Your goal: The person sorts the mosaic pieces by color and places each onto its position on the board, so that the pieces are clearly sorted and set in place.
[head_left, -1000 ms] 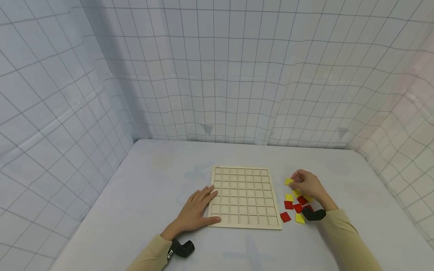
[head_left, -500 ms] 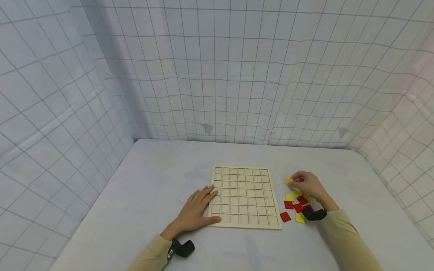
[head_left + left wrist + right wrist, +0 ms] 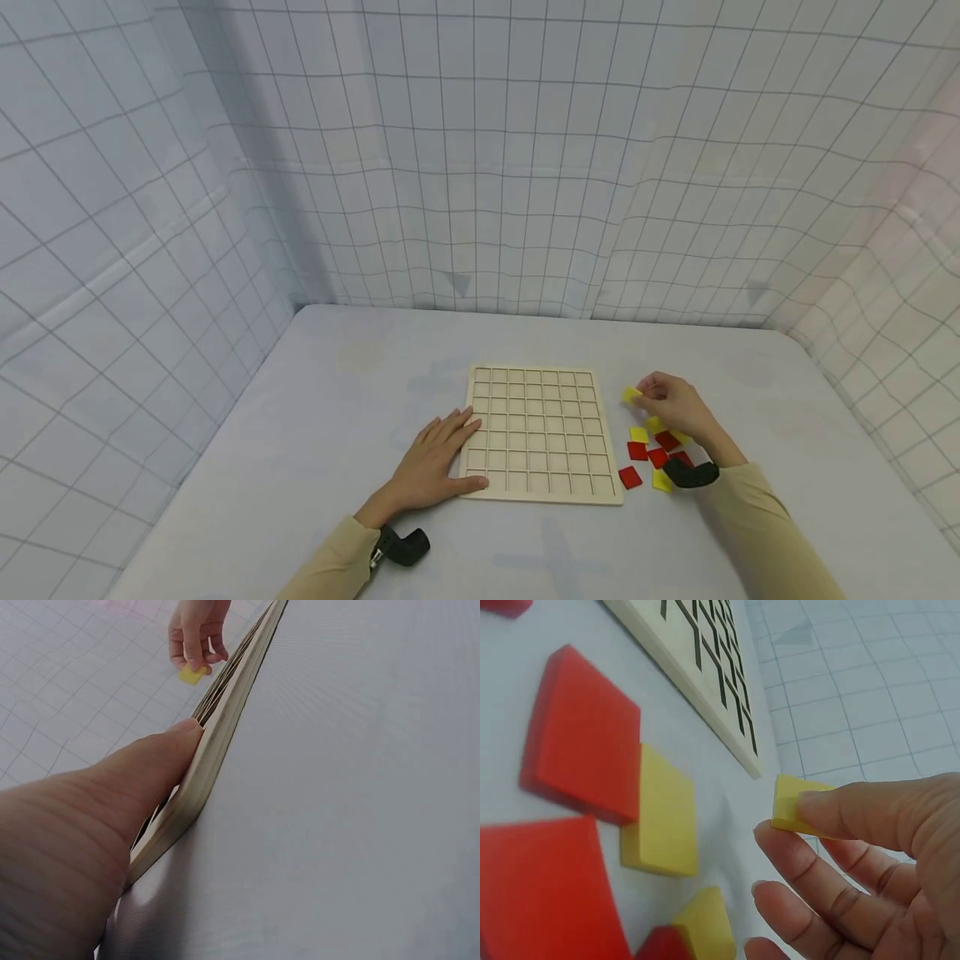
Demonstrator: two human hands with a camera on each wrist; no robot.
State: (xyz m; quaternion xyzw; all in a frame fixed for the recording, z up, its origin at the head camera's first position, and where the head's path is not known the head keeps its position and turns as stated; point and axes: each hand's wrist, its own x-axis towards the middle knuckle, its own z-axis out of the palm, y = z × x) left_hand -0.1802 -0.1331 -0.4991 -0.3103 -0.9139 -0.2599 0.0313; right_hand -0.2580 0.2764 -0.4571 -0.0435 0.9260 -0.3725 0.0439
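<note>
My right hand (image 3: pixel 677 406) pinches a yellow square tile (image 3: pixel 791 801) between thumb and fingers, raised above the table at the right of the board in the right wrist view. The pale wooden grid board (image 3: pixel 536 433) lies flat in the middle, its square cells bare. Across the board's left edge my left hand (image 3: pixel 431 471) rests with fingers spread; in the left wrist view its thumb (image 3: pixel 161 754) lies on the rim. Red tiles (image 3: pixel 585 735) and other yellow tiles (image 3: pixel 664 814) lie loosely below the right hand, some against each other.
The loose tiles, among them a red tile (image 3: pixel 630 477) near the board's front right corner, lie between the board and my right forearm. A white table (image 3: pixel 360 375) carries everything. Grid-patterned white curtains (image 3: pixel 487 167) hang behind it and at both sides.
My right hand has lifted the yellow tile slightly and shifted it a little to the left, toward the board. The left hand and the board hold their places.
</note>
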